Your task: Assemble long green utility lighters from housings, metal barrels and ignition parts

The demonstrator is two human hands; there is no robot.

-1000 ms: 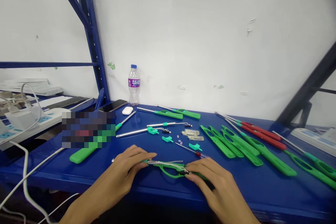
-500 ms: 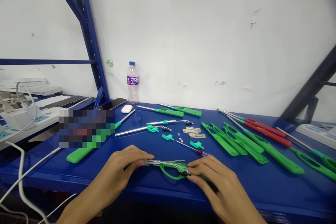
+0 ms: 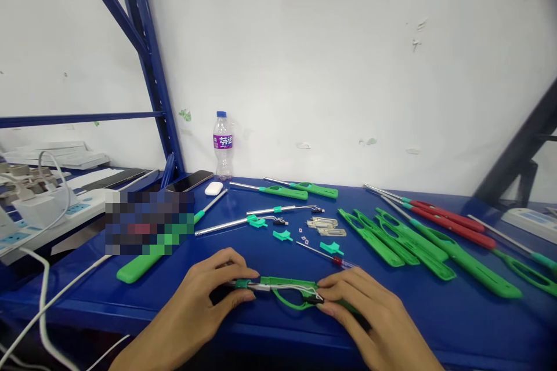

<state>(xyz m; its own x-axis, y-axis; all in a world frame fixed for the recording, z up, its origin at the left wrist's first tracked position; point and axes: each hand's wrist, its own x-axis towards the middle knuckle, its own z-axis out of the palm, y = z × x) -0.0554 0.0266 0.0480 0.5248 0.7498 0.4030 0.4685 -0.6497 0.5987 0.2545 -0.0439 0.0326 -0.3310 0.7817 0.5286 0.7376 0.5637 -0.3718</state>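
Near the table's front edge, a green lighter shell half (image 3: 289, 303) lies between my hands, its curved trigger loop toward me. My left hand (image 3: 220, 290) pinches the metal lighter tube (image 3: 262, 287) at its teal collar (image 3: 242, 283), just left of the shell. White wires (image 3: 296, 287) run from the tube along the shell to a small black igniter (image 3: 312, 299). My right hand (image 3: 363, 307) has thumb and fingers closed on the igniter and the shell's right part, which the fingers partly hide. Beyond lies a red-and-clear screwdriver (image 3: 337, 260).
Behind my hands lie teal triggers (image 3: 282, 235), clear fuel tanks (image 3: 324, 224) and wired metal tubes (image 3: 226, 226). Several green shells (image 3: 369, 237) and red lighters (image 3: 448, 220) are at right. A bottle (image 3: 223, 148), earphone case (image 3: 213, 188) and phone (image 3: 191, 180) stand or lie at the back left.
My left fingers have shifted on the tube, so its teal collar and the shell's left end now show more. My right hand keeps its grip. The whole view has tilted slightly upward.
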